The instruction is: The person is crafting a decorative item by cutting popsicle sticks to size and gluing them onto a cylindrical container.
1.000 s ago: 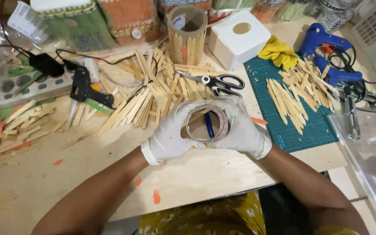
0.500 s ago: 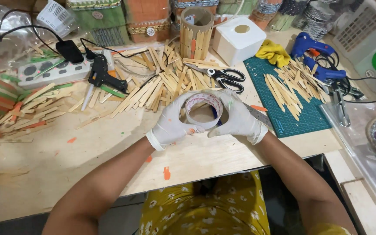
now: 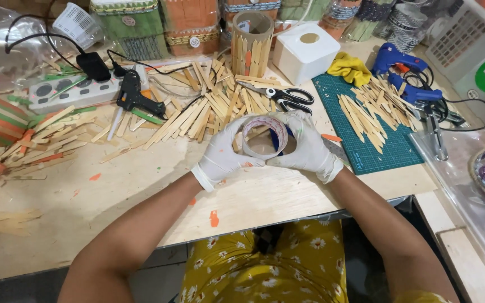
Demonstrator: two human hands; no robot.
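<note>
Now both hands, in white gloves, hold one roll of clear tape [image 3: 264,136] over the middle of the wooden worktop [image 3: 113,196], close to its front edge. The left hand [image 3: 223,154] is clenched on the roll's left side, and the right hand [image 3: 308,147] grasps its right side (the thumbs meet under it). Just behind lie loose wooden sticks [image 3: 209,109] and black scissors [image 3: 284,96]. A green cutting mat [image 3: 385,151] sits toward the right edge.
</note>
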